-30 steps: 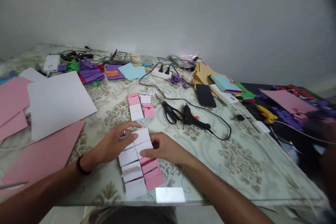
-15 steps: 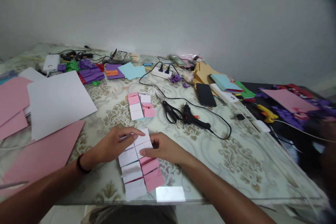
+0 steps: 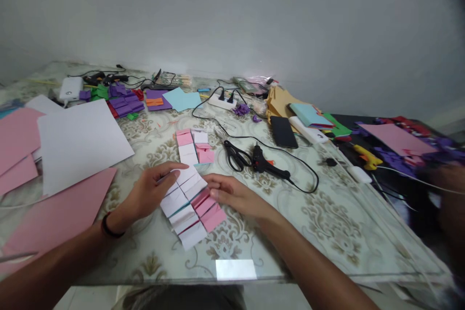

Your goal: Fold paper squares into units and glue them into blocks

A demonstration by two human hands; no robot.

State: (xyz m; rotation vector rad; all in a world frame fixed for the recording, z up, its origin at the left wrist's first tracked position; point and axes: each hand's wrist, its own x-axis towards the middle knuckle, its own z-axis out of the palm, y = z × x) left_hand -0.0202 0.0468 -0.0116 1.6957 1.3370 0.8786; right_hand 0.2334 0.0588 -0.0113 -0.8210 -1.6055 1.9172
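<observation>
A folded sheet of white and pink paper squares (image 3: 187, 201) lies tilted near the front of the table. My left hand (image 3: 147, 191) grips its upper left corner, with thumb and forefinger across the white squares. At the right edge, beside the pink squares, my right hand (image 3: 236, 193) has its fingers curled and its thumb against the paper. What lies under those fingers is hidden. Just beyond stands a smaller group of pink and white paper squares (image 3: 188, 152). Black-handled scissors (image 3: 237, 155) and a black glue gun (image 3: 269, 164) rest to the right.
Large white paper (image 3: 83, 140) and pink sheets (image 3: 69, 213) cover the left side. A power strip (image 3: 222, 101), a black phone (image 3: 284, 131) and purple folded papers (image 3: 125, 101) lie farther back. A yellow glue gun (image 3: 367, 156) is at right, near another person's blurred arm (image 3: 450, 198).
The folded paper sheet has turned and shifted slightly up and left. My right hand has moved from its upper part to the right edge; my left hand has moved a little left.
</observation>
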